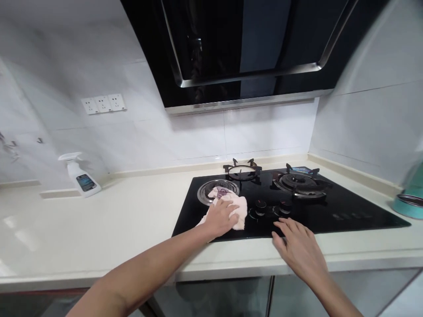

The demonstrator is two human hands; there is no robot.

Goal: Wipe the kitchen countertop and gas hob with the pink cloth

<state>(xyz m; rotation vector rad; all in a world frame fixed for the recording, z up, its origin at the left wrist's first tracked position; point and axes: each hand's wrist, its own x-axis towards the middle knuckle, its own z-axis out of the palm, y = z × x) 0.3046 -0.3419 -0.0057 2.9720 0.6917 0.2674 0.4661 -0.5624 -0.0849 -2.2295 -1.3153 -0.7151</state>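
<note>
My left hand (222, 219) presses a white cloth (242, 210) with a purple mark onto the black gas stove (205, 224), its fingers bent over the fabric. The cloth overlaps the near edge of the left burner (216, 188), which has no grate over it. A loose pan support (243, 172) stands behind that burner. My right hand (297, 244) holds nothing, fingers apart, by the stove's front edge below two control knobs (261, 208). The right burner (299, 184) has its pan support in place.
A white spray bottle (82, 178) stands on the pale countertop (132, 220) at the left, under wall sockets (103, 104). A dark range hood (244, 44) hangs low above the stove. A teal round container (408, 206) sits at the right edge.
</note>
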